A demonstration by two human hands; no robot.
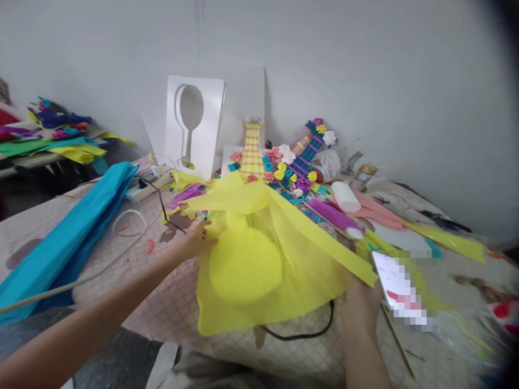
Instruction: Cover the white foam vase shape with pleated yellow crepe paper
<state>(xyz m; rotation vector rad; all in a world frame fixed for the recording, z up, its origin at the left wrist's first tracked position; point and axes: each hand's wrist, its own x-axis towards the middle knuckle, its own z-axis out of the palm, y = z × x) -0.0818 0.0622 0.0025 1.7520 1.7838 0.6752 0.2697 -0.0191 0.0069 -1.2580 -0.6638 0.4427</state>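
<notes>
A wide, thin sheet of yellow crepe paper [312, 259] spreads over the near middle of the table. Through it shows a rounded, long-necked flat shape [245, 265], like a paddle or guitar body. My left hand [200, 237] has its fingers curled at the sheet's left edge, beside that shape's neck. At the right, my right hand [363, 294] is closed on the sheet's lower right corner; its fingers are mostly hidden behind the paper. A folded strip of the yellow paper runs down to that hand.
White cut-out boards [172, 124] lean on the wall near woven, flower-trimmed guitar shapes [252, 154]. Blue crepe paper [73, 237] lies left beside a power strip [148, 186] and cables. A phone [389, 278], a white roll [345, 196] and a stick [399, 340] lie right.
</notes>
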